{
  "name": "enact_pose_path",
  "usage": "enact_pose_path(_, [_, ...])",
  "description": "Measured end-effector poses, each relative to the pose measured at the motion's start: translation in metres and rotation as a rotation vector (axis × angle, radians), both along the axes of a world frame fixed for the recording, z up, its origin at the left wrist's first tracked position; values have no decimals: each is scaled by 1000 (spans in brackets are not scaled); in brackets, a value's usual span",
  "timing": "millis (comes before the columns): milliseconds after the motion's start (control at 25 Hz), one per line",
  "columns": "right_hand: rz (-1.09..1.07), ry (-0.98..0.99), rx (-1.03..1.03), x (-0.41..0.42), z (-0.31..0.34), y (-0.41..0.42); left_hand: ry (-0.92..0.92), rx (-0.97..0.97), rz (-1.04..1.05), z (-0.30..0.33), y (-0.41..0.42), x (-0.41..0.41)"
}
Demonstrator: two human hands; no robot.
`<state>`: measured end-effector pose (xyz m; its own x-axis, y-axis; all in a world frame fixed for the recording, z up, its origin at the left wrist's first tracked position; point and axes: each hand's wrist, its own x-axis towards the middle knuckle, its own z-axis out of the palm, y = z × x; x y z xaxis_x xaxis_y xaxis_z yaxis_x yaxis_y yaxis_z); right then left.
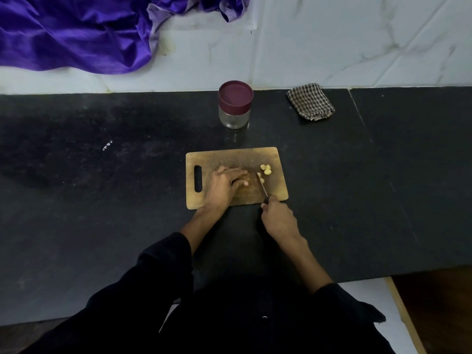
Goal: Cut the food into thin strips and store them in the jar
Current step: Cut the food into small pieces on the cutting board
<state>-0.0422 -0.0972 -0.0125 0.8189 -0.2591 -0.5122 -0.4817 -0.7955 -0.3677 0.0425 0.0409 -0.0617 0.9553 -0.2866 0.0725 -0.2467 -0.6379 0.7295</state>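
The piece under the left hand (226,181) is mostly hiding beneath the curled fingers (240,178), so its shape is staying hard to make out; those fingers are bunching close together and pressing down on it on the wooden cutting board (229,157). The right hand (278,217) is wrapping around a dark knife handle (266,199), which is almost wholly covered by the grip, and the thin knife blade (263,187) is angling up and left toward the left fingertips, its tip meeting the food there. The blade is looking blurred and narrow. Just beyond the blade, a few pale yellow food pieces (265,169) are lying on the board's right part; they are small and rounded, and what they are is not showing clearly. The board is a rounded rectangle with a slot handle at its left end, sitting on a speckled black stone countertop (102,200). Behind the board, well apart from it, a clear glass jar (235,116) is standing upright with a maroon lid (235,95) on it; nothing is visible inside. To its right a folded checked cloth (310,102) is lying. Glossy purple fabric (76,31) is draping over the marbled tile wall, cut off by the frame's top. Dark sleeves (163,272) are covering both forearms.
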Motion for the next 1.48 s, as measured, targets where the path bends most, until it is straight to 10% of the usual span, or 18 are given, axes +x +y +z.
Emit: enact_pose_path(1480, [-16,-29,28,37,8,30,-133,19,-12,-8,-1,-1])
